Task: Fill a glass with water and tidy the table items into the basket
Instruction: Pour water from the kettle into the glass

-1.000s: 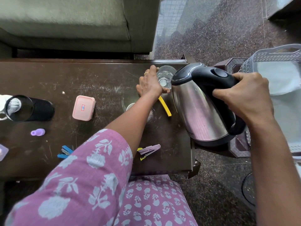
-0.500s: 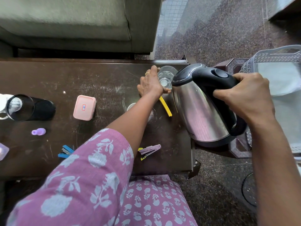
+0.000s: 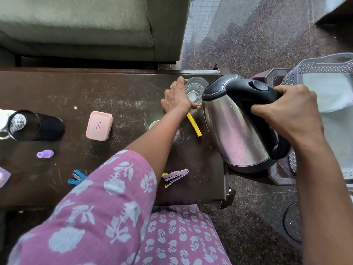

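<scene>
A clear glass [image 3: 195, 90] stands near the far right corner of the dark table [image 3: 118, 96]. My left hand [image 3: 176, 99] wraps round its left side, thumb in front. My right hand [image 3: 288, 113] grips the black handle of a steel kettle [image 3: 235, 127], which is tilted with its spout close to the glass rim. A grey plastic basket [image 3: 324, 67] stands at the right on a brown stool. Table items: yellow strip [image 3: 194, 124], purple stapler [image 3: 174, 176], blue stapler [image 3: 76, 177], pink box [image 3: 99, 125], small purple bottle [image 3: 45, 153], black mesh cup [image 3: 34, 125].
A green sofa [image 3: 86, 25] runs along the far side of the table. A second glass [image 3: 152, 124] shows partly behind my left forearm. A pale object [image 3: 3, 176] lies at the table's left edge. Speckled floor lies to the right, between table and stool.
The kettle has shifted slightly left and tipped a little further toward the glass. My left hand stays on the glass.
</scene>
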Available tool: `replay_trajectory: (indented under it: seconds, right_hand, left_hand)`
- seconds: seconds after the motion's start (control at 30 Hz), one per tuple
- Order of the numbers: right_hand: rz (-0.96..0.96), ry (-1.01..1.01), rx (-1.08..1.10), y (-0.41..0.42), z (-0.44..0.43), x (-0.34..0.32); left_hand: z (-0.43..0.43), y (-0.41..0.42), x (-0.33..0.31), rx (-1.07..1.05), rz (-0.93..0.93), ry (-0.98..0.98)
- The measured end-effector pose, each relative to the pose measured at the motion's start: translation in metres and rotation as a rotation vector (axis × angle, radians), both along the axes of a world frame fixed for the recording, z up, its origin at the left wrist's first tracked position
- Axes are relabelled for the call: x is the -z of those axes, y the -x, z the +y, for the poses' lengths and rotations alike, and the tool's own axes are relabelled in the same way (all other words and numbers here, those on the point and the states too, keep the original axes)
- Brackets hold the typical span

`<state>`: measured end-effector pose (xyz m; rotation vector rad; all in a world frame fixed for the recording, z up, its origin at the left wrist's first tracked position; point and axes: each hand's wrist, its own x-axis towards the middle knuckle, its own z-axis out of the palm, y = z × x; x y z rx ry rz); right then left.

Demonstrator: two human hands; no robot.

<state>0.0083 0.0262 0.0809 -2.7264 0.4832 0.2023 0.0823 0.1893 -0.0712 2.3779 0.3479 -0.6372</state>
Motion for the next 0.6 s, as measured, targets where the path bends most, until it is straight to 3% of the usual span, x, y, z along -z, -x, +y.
replay_trajectory:
  seconds: [0.6]
  right_hand:
    - [-0.007, -0.004, 0.009, -0.0020, 0.0022, 0.0016]
  left_hand:
    - [0.0002, -0.0012, 0.0022, 0.009, 0.003, -0.012]
